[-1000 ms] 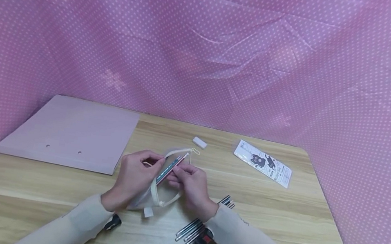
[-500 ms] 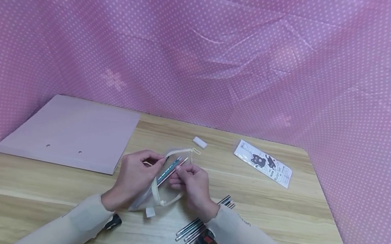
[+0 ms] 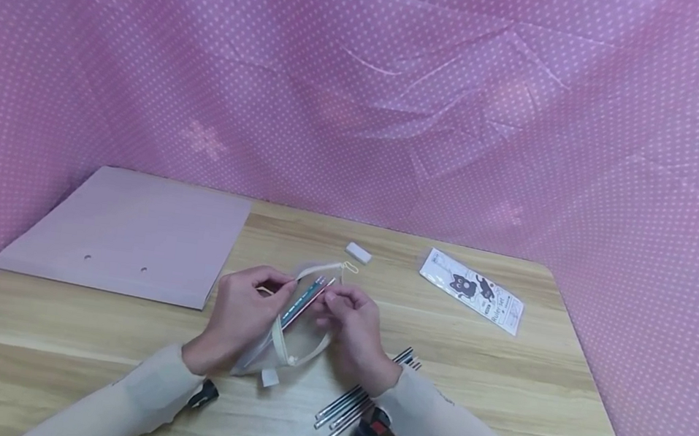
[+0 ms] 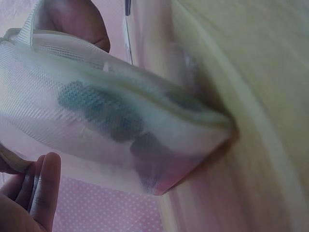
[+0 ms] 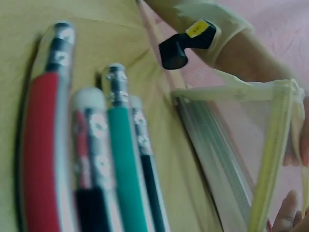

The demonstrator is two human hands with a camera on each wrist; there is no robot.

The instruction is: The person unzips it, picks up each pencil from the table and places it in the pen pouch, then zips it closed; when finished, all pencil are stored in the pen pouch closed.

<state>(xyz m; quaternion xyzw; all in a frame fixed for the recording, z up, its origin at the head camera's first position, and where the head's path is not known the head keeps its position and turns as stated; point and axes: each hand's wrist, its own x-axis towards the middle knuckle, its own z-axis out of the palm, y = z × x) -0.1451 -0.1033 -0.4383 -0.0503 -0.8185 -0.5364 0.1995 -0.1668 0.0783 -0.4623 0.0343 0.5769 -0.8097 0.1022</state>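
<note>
A translucent mesh pencil pouch point(image 3: 252, 354) with a cream zipper edge stands tilted and unzipped between the hands. My left hand point(image 3: 248, 308) pinches its left rim with thumb and fingers. Inside, a teal pencil point(image 3: 301, 302) and a red pencil point(image 3: 306, 306) lean side by side, their ends up at the mouth. My right hand point(image 3: 356, 322) is at the mouth, its thumb and fingertips curled at the red pencil's upper end. Several loose pencils point(image 3: 343, 409) lie under the right wrist; the right wrist view shows a green pencil point(image 5: 126, 159) among them, close up.
A white eraser point(image 3: 359, 252) lies beyond the pouch. Farther right is a packaged ruler set point(image 3: 472, 291) with a cat print. A pale pink folder point(image 3: 135, 238) covers the table's back left. A pink dotted curtain point(image 3: 365, 102) encloses the back and sides.
The right hand has shifted slightly right and up, its fingertips closer to the red pencil's end. That pencil sits slightly lower in the pouch. The left hand keeps its grip.
</note>
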